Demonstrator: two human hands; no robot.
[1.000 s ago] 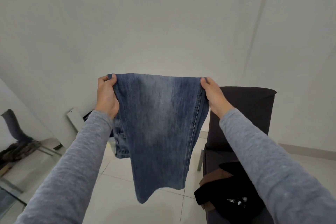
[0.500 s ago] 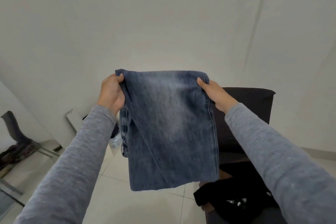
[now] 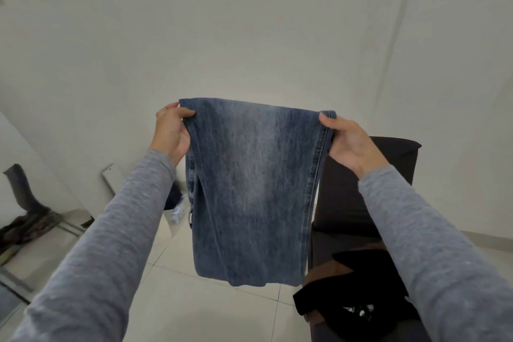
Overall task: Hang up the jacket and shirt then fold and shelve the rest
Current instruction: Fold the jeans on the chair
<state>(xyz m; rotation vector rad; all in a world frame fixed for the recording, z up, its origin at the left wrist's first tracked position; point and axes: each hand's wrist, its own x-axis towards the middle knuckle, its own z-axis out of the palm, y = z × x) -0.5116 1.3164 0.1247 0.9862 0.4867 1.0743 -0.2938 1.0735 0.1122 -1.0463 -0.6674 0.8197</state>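
Behind the jeans [image 3: 255, 189] gripped by left hand [image 3: 172, 133] and right hand [image 3: 349, 141], the chair [image 3: 388, 164] is partly hidden.

1. Illumination: soft, even, moderately bright; white wall [image 3: 249, 22] dims toward the top.
2. Focus: jeans [image 3: 255, 189] sharp at centre; grey sleeves [image 3: 97, 258] slightly soft.
3. Distortion: wide-angle stretching at frame edges; shadows faint, diffuse.

The jeans [image 3: 255, 189] are mid-blue denim, washed pale in a cloudy band down the middle and darker toward the seams and hem. Both sleeves [image 3: 111, 244] are heathered grey. The chair [image 3: 388, 164] is near black. On its seat a black garment [image 3: 358, 294] bears a small white print, and a brown garment [image 3: 319, 276] shows at the front edge. The wall [image 3: 249, 22] is off-white. The floor tiles [image 3: 194, 308] are cream with thin grey joints.
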